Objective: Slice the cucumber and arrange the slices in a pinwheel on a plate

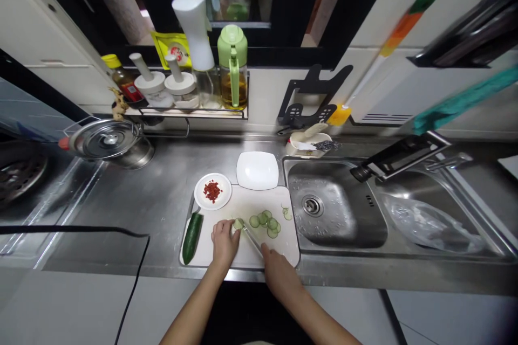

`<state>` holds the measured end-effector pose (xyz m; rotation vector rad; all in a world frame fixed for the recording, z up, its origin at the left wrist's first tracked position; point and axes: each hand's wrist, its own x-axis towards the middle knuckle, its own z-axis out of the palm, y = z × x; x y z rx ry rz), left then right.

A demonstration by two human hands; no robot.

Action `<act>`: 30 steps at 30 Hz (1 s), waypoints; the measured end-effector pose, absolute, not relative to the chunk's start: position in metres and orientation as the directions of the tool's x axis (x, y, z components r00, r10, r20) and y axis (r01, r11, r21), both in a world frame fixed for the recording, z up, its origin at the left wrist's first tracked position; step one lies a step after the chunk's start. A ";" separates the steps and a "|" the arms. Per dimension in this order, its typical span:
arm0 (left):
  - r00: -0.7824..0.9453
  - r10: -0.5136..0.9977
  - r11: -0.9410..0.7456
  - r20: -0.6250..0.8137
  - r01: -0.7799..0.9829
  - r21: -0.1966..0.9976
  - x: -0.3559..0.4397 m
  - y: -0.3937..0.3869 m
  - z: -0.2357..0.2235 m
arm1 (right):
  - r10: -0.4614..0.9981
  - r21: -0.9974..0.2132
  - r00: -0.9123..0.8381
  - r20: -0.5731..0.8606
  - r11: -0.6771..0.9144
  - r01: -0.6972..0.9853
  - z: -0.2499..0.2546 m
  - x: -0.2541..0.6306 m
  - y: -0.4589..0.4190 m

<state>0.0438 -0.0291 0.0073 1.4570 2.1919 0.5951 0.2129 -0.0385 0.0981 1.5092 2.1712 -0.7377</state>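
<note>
One steel counter [133,210], sink [335,210] alongside

Two bare forearms enter from the bottom edge, no sleeves in view. Left hand [224,241] and right hand [278,272] ungloved; no rings, watch or bracelets visible on either.

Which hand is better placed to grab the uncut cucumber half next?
Left. The left hand sits on the cutting board nearer the cucumber half; the right hand holds the knife.
</note>
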 end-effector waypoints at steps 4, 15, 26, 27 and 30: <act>-0.352 0.925 0.366 -0.143 0.721 0.588 0.043 -0.030 0.007 | 0.733 -0.195 -0.349 -0.584 0.291 0.937 0.096 0.210 -0.039; -0.339 0.935 0.334 -0.107 0.736 0.589 0.041 -0.031 0.004 | 0.718 -0.192 -0.347 -0.603 0.292 0.937 0.097 0.205 -0.039; -0.336 0.928 0.363 -0.160 0.723 0.587 0.040 -0.028 0.008 | 0.741 -0.239 -0.363 -0.566 0.273 0.932 0.086 0.203 -0.047; -0.337 0.927 0.367 -0.165 0.722 0.587 0.040 -0.028 0.009 | 0.742 -0.246 -0.371 -0.559 0.279 0.928 0.085 0.205 -0.049; -0.342 0.924 0.374 -0.171 0.721 0.584 0.040 -0.026 0.010 | 0.732 -0.253 -0.366 -0.575 0.266 0.930 0.084 0.216 -0.057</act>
